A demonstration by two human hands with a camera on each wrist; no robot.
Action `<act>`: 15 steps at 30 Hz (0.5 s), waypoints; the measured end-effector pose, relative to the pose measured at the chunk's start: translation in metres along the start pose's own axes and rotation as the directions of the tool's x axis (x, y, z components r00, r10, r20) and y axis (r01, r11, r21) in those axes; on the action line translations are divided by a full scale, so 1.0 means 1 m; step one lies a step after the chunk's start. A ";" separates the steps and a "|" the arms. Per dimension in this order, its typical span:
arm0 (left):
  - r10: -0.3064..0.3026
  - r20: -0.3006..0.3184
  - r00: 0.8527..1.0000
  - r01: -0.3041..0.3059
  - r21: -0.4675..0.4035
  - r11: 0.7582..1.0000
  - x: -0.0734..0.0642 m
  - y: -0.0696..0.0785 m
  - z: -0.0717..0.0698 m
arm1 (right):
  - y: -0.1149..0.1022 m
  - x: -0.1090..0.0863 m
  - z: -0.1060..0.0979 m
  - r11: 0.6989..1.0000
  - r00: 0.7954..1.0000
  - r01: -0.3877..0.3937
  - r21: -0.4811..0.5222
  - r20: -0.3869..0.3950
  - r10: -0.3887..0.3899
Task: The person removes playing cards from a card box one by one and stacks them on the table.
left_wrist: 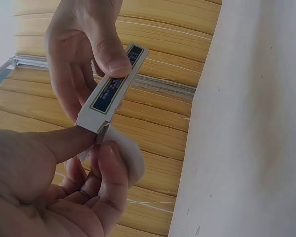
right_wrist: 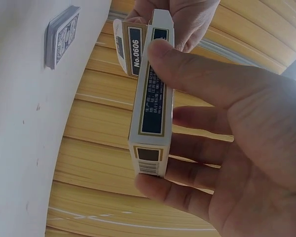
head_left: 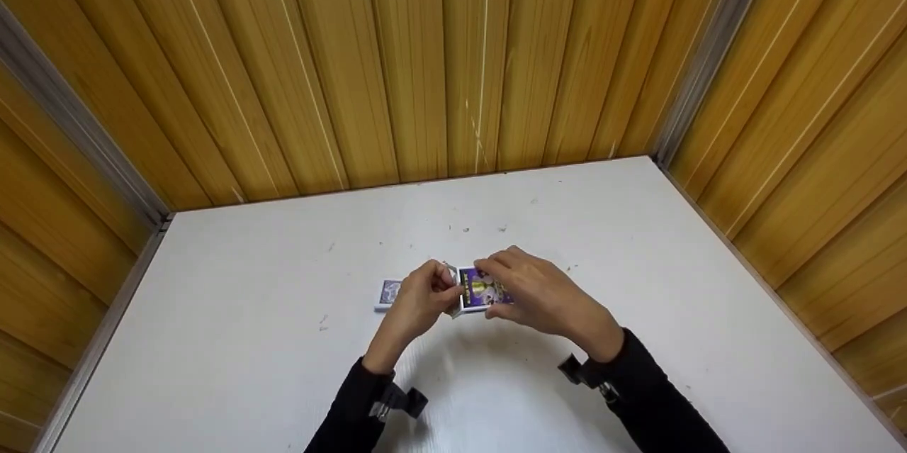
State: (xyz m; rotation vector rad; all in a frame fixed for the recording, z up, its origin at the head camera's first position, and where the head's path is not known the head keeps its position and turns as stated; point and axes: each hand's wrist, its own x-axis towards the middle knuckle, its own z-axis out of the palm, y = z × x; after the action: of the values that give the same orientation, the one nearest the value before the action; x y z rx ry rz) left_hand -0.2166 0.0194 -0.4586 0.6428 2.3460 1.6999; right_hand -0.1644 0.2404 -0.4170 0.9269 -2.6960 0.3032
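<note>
A playing-card box (head_left: 476,290) with a purple printed face is between both hands above the table. My right hand (head_left: 545,293) grips it by its narrow sides, thumb on one edge and fingers on the opposite one. In the right wrist view the box (right_wrist: 152,108) has a dark side panel, and its flap (right_wrist: 133,47), marked No.0606, is folded out. The left hand (head_left: 421,300) pinches the box's open end, its thumb at the opening and curled fingers at the white flap (left_wrist: 128,153). Just left of that hand lies a deck of playing cards (head_left: 389,291), partly hidden by it.
The white table (head_left: 248,339) carries small scuffs and specks. Yellow wood-look panel walls (head_left: 411,70) rise along its back and both sides, with metal posts at the corners. A black wrist mount (head_left: 407,402) sits on each dark sleeve.
</note>
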 end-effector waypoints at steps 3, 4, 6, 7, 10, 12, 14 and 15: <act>-0.017 0.021 1.000 0.018 -0.030 0.999 0.001 -0.001 -0.001 | 0.000 0.000 0.000 1.000 1.000 0.004 -0.010 0.001 -0.004; -0.025 0.029 0.999 0.027 -0.040 0.999 0.001 -0.002 -0.001 | 0.000 0.000 0.000 1.000 1.000 0.004 -0.010 0.000 -0.004; -0.036 0.044 0.998 0.038 -0.065 0.997 0.001 -0.002 -0.002 | 0.001 0.000 0.001 1.000 1.000 0.006 -0.009 -0.008 -0.006; -0.036 0.050 0.998 0.040 -0.074 0.996 0.001 -0.001 -0.002 | 0.001 0.000 0.001 1.000 1.000 0.007 -0.013 -0.011 -0.007; -0.020 0.059 0.998 0.026 -0.092 0.995 0.001 0.000 -0.004 | 0.003 0.000 0.002 1.000 1.000 0.004 -0.016 -0.018 -0.004; 0.005 0.049 0.999 -0.001 -0.078 0.997 0.000 0.000 -0.005 | 0.004 -0.001 0.003 1.000 1.000 -0.003 -0.014 -0.016 0.003; 0.023 0.032 0.999 -0.021 -0.055 0.998 0.000 0.002 -0.006 | 0.005 -0.001 0.003 1.000 1.000 -0.012 -0.007 -0.008 0.011; 0.027 0.023 0.999 -0.026 -0.039 0.999 -0.001 0.003 -0.007 | 0.005 -0.001 0.004 1.000 1.000 -0.018 -0.002 -0.001 0.018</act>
State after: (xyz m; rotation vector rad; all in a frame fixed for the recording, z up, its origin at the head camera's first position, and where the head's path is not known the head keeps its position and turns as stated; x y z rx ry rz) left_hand -0.2177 0.0138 -0.4531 0.6859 2.2935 1.7344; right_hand -0.1679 0.2436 -0.4215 0.9021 -2.7041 0.3051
